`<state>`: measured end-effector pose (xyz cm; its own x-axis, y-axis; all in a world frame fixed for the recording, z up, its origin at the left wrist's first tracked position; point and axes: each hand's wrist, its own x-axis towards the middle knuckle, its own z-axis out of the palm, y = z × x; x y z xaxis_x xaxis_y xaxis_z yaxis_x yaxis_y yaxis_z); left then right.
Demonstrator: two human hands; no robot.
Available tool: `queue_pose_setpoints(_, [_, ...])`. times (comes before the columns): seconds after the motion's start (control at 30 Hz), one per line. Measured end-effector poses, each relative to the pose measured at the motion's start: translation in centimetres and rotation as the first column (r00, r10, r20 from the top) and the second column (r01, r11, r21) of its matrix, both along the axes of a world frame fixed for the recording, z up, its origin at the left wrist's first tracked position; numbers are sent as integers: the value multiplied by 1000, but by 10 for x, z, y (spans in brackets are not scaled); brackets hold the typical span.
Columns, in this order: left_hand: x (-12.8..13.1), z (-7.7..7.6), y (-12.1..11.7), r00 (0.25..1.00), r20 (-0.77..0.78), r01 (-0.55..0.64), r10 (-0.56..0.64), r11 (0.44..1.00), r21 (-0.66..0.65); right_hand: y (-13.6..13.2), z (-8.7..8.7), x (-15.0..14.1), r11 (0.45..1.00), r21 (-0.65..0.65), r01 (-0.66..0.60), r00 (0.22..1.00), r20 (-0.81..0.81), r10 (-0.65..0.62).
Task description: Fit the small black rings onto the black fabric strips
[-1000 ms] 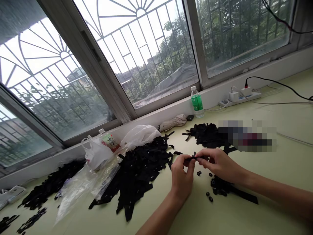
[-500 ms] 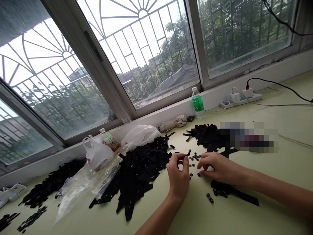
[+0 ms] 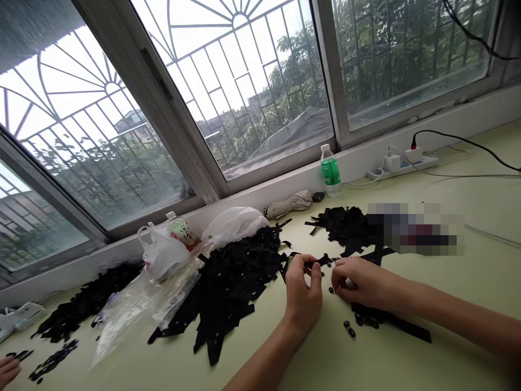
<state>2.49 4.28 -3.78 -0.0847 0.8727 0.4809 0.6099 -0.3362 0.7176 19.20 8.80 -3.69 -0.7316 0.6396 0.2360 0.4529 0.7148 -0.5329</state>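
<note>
My left hand point(image 3: 303, 290) pinches one black fabric strip point(image 3: 321, 262) between thumb and forefinger, its free end pointing right. My right hand point(image 3: 358, 282) rests knuckles-up on the pale green table point(image 3: 366, 358) just right of it, fingers curled down over small black buttons point(image 3: 330, 290); what the fingertips hold is hidden. More black buttons point(image 3: 349, 329) lie near my right wrist beside a long black strip point(image 3: 399, 325). A large heap of black strips point(image 3: 232, 282) lies left of my left hand.
Another pile of black strips point(image 3: 345, 225) sits behind my hands. Plastic bags point(image 3: 163, 255) and two bottles point(image 3: 330, 171) stand by the window sill, with a folded umbrella point(image 3: 288, 203) and a power strip point(image 3: 402, 163) with cables. Another person's fingers point(image 3: 8, 369) show at the far left.
A second ago both hands held a strip together. They then parted, my right hand dropping onto the buttons. My left hand has now moved right with the strip, closer to my right hand.
</note>
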Motion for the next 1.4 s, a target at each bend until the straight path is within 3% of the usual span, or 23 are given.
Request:
queue_pose_setpoints(0.27, [2, 0, 1, 1000, -21, -2, 3, 999, 51, -3, 7, 1, 994, -106, 10, 1000, 10, -9])
queue_pose_setpoints(0.7, [-1, -1, -2, 999, -2, 47, -47, 992, 117, -2, -6, -4, 1000, -21, 7, 992, -124, -10])
queue_pose_setpoints(0.83, [0, 0, -4, 995, -44, 94, -87, 974, 204, -2, 0, -5, 995, -65, 79, 967, -239, -93])
queue_pose_setpoints(1.0, [2, -4, -8, 965, -144, 251, -218, 926, 281, 0, 6, -4, 967, -197, 163, 894, -386, -229])
queue_pose_setpoints(1.1, [3, -7, -10, 948, -191, 303, -256, 909, 287, 1, 6, -4, 942, -305, 139, 857, -439, -269])
queue_pose_setpoints(1.27, [5, -6, -10, 961, -130, 272, -244, 916, 295, 4, 3, -6, 921, -388, -45, 835, -521, -179])
queue_pose_setpoints(1.4, [5, -5, -11, 945, -184, 313, -269, 906, 283, 12, 0, -2, 917, -393, 59, 824, -500, -268])
